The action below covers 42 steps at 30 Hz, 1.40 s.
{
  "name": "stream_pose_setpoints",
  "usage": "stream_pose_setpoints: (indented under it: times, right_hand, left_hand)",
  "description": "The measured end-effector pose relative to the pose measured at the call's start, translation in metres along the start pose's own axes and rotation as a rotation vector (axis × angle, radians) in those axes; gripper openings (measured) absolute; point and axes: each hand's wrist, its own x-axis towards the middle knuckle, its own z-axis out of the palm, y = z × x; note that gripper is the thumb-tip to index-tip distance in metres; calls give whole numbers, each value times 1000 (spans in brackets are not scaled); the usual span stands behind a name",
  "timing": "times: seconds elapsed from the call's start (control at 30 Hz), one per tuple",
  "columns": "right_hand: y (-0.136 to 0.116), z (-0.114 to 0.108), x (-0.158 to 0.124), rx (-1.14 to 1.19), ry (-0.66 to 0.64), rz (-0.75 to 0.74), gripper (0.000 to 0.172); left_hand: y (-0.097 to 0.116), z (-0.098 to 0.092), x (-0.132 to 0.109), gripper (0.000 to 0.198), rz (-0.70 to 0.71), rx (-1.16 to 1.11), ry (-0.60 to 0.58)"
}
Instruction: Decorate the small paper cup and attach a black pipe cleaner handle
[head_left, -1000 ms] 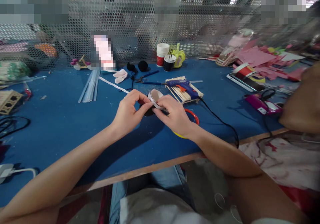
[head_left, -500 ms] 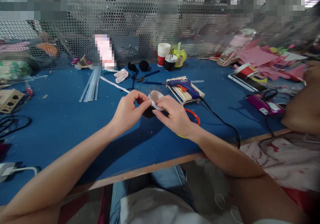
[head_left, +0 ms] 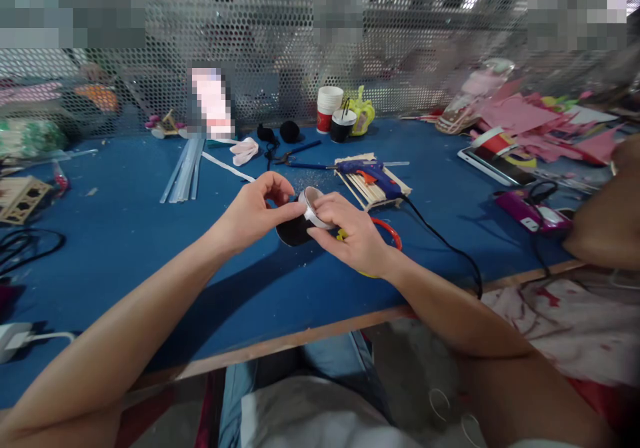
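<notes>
A blue table (head_left: 125, 235) is backed by a mesh screen (head_left: 280, 48). Above the table's middle, a small black cup (head_left: 293, 233) is held on its side between both hands, its mouth turned up and away. The left hand (head_left: 253, 213) is curled, and the cup's rim is pinched by its thumb and forefinger. A white band (head_left: 314, 213) around the rim is pinched by the right hand (head_left: 353, 235), fingers pressed together on top. Just behind, a glue gun (head_left: 370, 171) is laid on wooden sticks (head_left: 363, 188). A red ring (head_left: 390, 229) is seen beside the right hand.
</notes>
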Motion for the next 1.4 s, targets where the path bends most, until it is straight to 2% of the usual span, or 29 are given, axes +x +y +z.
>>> stream_pose_setpoints:
  times: [0.2,0.3,0.43,0.57,0.8,0.9,1.1,1.2,1.3,1.4]
  right_hand:
    - [-1,-2,-1,124,-32,123,6]
    - [-2,-2,-1,160,-50,148,5]
    - [-5,-2,0,203,-83,150,7]
    - [-6,-3,0,252,-109,165,11]
    - [-1,-5,-1,313,-115,261,11]
    - [3,-5,-1,343,-86,330,15]
    - [8,-3,1,294,-5,414,19]
    - [9,-2,1,241,60,415,21]
    - [10,-2,1,230,181,413,22]
    - [12,-2,1,212,281,405,20]
  left_hand:
    - [-2,-1,1,35,26,-234,3]
    - [-1,0,0,46,12,-142,-11]
    - [-2,2,-1,57,-44,-38,-118]
    - [-3,3,0,58,-101,-72,-191]
    - [-7,2,1,50,-106,-151,-152]
    - [-11,0,2,50,-156,-224,-146]
    - [-24,5,0,54,-332,-393,-415]
    - [-28,9,-2,53,-347,-504,-422]
    - [-32,14,-3,47,-326,-639,-411]
    - [-36,19,-6,34,-378,-688,-465]
